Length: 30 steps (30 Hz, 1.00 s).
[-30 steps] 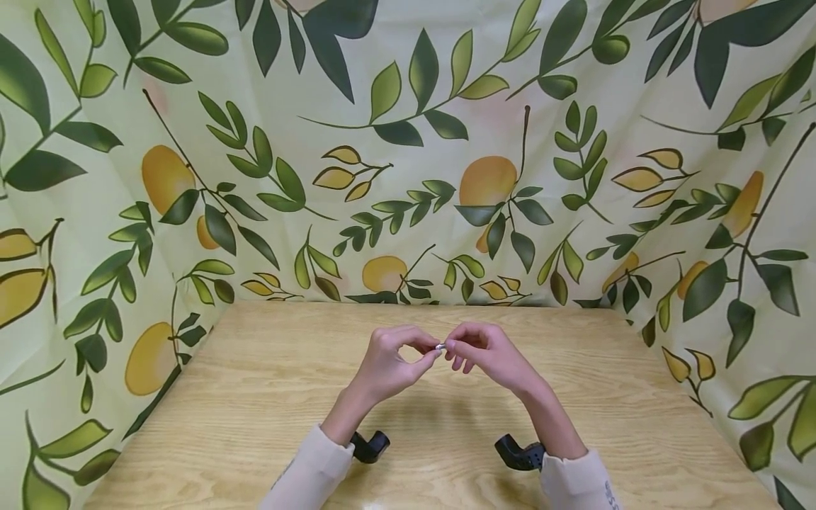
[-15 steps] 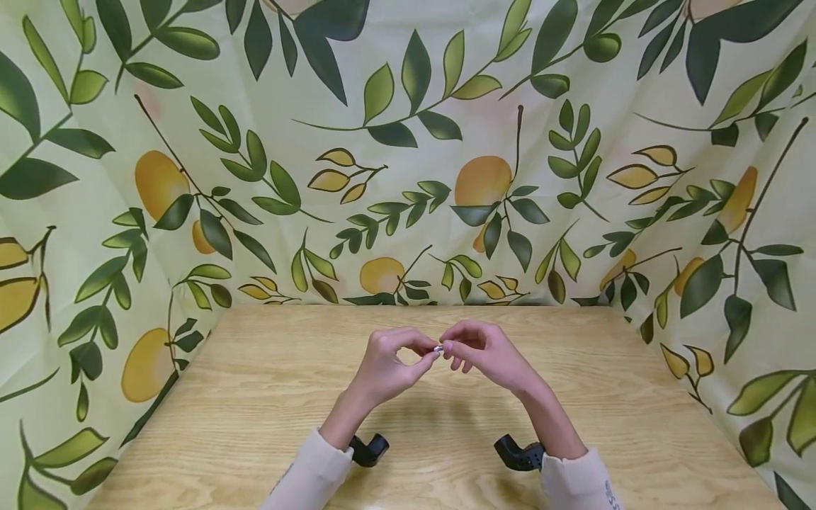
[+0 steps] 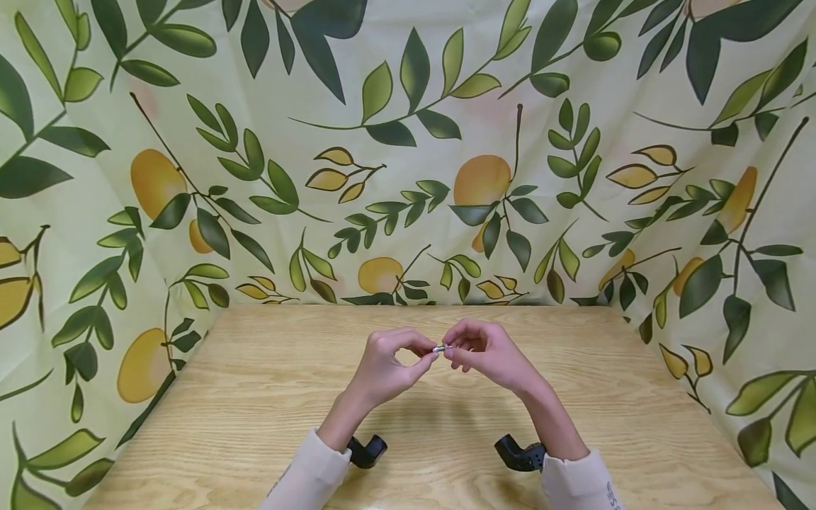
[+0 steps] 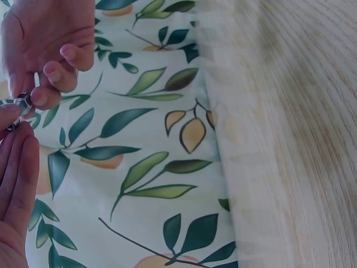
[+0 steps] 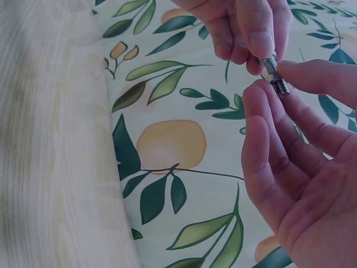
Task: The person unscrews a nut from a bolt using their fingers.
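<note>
Fingers of the right hand (image 3: 491, 354) have shifted slightly, baring more of the threaded metal piece (image 5: 273, 75), which they and the left hand (image 3: 387, 363) pinch above the wooden table (image 3: 287, 375). Black mounts (image 3: 368, 453) jut inward below both wrists; patterned cloth (image 3: 414, 163) walls three edges, wood spreading wide either side.

The head view looks forward and down from farther back, over the desk (image 3: 268, 397), the left hand (image 3: 385, 365) and right hand (image 3: 494, 355), toward the patterned cloth (image 3: 408, 159). Each wrist view sits close in, facing along its own palm, with the desk turned sideways; both share the hands and the threaded metal piece (image 5: 274, 75) from opposite sides.
</note>
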### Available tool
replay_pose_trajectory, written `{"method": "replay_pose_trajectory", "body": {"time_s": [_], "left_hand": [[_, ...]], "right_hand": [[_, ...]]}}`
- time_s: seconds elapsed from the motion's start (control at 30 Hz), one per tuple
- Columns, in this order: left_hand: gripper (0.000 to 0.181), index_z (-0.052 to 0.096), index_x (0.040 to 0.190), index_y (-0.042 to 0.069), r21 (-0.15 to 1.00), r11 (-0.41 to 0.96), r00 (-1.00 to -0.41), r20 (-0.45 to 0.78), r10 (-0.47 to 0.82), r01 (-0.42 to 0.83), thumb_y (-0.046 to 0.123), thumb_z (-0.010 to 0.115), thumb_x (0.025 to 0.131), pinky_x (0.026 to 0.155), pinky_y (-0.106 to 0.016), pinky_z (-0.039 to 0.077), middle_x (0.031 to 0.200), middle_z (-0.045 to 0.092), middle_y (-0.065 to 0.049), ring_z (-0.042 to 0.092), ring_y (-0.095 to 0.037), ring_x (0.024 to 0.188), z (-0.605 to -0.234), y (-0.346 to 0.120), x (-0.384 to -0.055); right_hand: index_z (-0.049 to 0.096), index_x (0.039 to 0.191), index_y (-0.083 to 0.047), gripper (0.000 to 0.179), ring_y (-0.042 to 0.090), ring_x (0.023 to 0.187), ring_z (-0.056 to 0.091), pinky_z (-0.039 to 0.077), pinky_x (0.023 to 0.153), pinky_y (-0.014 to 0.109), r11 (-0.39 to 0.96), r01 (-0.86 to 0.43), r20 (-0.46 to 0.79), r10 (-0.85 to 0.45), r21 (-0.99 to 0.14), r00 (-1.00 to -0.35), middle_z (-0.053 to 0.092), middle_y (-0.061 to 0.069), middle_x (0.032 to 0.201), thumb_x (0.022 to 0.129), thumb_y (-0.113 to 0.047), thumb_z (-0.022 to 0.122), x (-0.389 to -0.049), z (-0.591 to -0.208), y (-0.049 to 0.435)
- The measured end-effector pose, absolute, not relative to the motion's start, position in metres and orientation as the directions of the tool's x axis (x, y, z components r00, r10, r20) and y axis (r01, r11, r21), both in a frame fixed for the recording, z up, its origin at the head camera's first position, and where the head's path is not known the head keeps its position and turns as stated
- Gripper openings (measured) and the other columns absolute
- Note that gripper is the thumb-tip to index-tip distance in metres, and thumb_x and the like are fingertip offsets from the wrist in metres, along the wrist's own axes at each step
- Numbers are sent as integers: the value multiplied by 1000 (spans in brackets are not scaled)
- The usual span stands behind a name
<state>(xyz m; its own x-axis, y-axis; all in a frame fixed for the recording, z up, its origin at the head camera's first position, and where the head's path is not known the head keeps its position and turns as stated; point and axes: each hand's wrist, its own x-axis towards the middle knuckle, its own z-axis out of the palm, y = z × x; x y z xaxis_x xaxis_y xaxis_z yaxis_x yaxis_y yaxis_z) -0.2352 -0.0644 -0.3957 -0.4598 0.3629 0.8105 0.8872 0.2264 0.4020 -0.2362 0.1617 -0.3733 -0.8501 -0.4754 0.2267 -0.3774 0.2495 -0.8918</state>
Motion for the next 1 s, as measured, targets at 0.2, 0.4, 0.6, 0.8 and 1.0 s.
{"method": "replay_pose_trajectory", "body": {"time_s": [0.2, 0.4, 0.6, 0.8, 1.0], "left_hand": [[5, 79, 90, 5, 421, 246, -485, 795, 365, 873, 3, 80, 86, 70, -15, 61, 83, 79, -3, 74, -9, 72, -395, -65, -234], [4, 79, 90, 4, 434, 255, -502, 784, 364, 864, 8, 79, 90, 71, -15, 61, 84, 79, -3, 74, -9, 73, -395, -66, -233], [6, 78, 90, 5, 431, 247, -495, 791, 358, 868, 2, 81, 85, 72, -16, 61, 84, 79, -4, 74, -9, 73, -396, -66, -233], [11, 79, 91, 6, 444, 246, -506, 784, 359, 862, -1, 82, 83, 72, -18, 62, 84, 79, -4, 74, -9, 74, -395, -65, -233], [7, 79, 91, 6, 447, 245, -510, 780, 364, 860, 2, 81, 85, 71, -17, 61, 84, 79, -6, 74, -9, 73, -395, -65, -233]], "right_hand": [[67, 111, 4, 23, 16, 72, 69, 62, 64, 32, 266, -372, 215, -475, -889, -853, 70, 17, 92, 98, -14, 70, -236, -372, 162], [72, 106, 1, 27, 16, 74, 70, 63, 66, 34, 304, -379, 181, -519, -874, -835, 72, 16, 92, 106, -22, 58, -239, -374, 164], [72, 106, -1, 23, 20, 74, 70, 62, 66, 33, 291, -387, 190, -529, -875, -827, 71, 20, 94, 105, -20, 59, -237, -373, 163], [67, 111, 3, 19, 14, 72, 68, 61, 65, 32, 259, -372, 201, -509, -891, -837, 71, 16, 90, 99, -12, 68, -235, -371, 163], [67, 111, 3, 20, 15, 72, 68, 61, 64, 32, 249, -376, 215, -496, -893, -841, 70, 16, 91, 99, -13, 68, -235, -372, 164]]}}
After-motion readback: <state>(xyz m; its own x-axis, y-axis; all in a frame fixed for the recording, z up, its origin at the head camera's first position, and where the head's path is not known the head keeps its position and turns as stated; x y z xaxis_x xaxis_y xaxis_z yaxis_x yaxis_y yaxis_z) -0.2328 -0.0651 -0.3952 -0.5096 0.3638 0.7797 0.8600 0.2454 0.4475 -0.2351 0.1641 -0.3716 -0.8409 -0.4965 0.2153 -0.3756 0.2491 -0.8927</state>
